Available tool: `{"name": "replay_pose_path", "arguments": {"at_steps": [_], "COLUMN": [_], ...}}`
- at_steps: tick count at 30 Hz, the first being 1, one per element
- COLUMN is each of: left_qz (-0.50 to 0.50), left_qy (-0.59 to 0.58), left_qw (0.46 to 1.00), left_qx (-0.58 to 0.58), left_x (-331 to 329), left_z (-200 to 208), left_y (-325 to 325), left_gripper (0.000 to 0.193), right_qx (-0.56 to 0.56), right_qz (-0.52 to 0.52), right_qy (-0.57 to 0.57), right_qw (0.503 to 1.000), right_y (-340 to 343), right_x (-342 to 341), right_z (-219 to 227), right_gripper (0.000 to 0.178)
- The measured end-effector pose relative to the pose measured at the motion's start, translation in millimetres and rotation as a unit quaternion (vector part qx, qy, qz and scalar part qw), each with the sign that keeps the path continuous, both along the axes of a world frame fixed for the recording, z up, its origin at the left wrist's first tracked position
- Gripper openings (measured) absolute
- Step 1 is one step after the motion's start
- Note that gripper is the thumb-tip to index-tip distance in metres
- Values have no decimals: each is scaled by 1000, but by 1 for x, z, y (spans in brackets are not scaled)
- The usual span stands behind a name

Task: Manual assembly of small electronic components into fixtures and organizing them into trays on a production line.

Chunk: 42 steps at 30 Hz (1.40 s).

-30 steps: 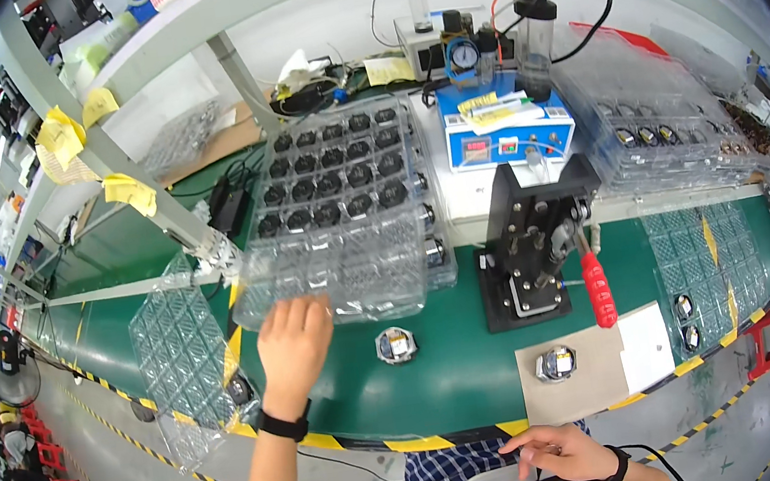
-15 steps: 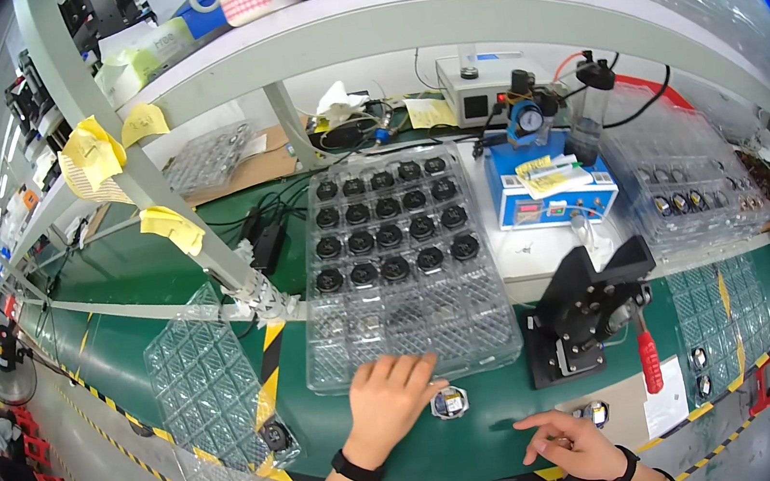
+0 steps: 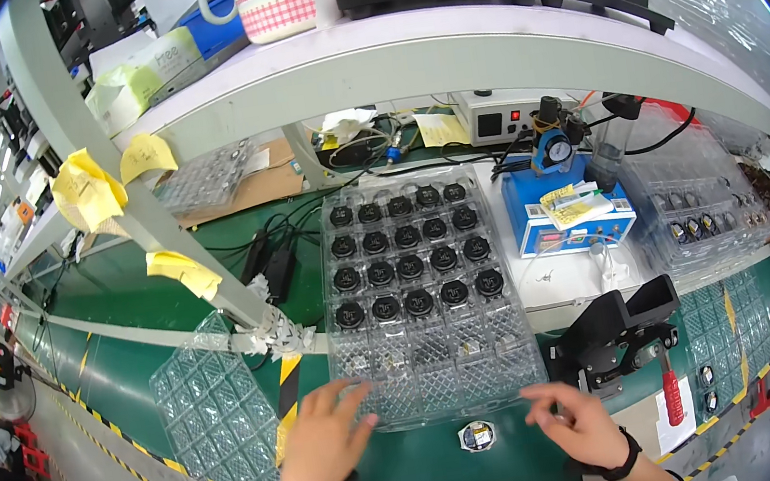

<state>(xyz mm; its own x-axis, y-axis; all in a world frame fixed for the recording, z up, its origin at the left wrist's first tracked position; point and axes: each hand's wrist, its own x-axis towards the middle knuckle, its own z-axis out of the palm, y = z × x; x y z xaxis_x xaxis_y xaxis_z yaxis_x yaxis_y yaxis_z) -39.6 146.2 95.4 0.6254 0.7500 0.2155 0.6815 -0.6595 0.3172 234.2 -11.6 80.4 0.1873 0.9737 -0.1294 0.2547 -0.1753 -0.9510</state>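
A clear plastic tray (image 3: 439, 394) lies in front of me on the green table, its far rows holding black round parts (image 3: 409, 265). At its near left corner is my left hand (image 3: 323, 448), fingers spread and nothing in it. My right hand (image 3: 577, 424) is by the near right corner, index finger stretched out, thumb apart, also holding nothing. I cannot tell whether the fingertips touch the tray. Between my hands, just off the tray's near edge, sits a small round module (image 3: 477, 436) with a silvery rim.
Right of the tray stands a black fixture (image 3: 602, 338) with a red-handled lever (image 3: 672, 397). Behind it is a blue device (image 3: 548, 219) with a gauge. Clear trays lie at left (image 3: 217, 404) and far right (image 3: 719, 303). A shelf (image 3: 439, 63) spans overhead.
My left hand has moved left, away from the small module, to the tray's corner. My right hand has come up toward the tray's right corner. The whole view has shifted.
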Motion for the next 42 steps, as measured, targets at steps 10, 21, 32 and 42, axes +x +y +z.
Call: {"name": "replay_pose_path", "arguments": {"at_steps": [10, 21, 32, 42], "left_qz": [142, 170, 171, 196], "left_qy": [-205, -195, -262, -387], "left_qw": [952, 966, 947, 876], "left_qx": [-178, -1, -77, -212], "left_x": [0, 19, 18, 12], "left_z": [-88, -96, -110, -111], "left_y": [133, 139, 148, 153], "left_gripper": [39, 20, 22, 31], "right_qx": [67, -76, -115, -170], "right_qz": [-173, -217, -182, -162], "right_qy": [-398, -508, -443, -375], "right_qw": [899, 830, 870, 897], "right_y": [211, 306, 312, 316], "right_x": [51, 97, 106, 124], "right_z": [-19, -57, -49, -52], "right_gripper": [23, 25, 30, 41]}}
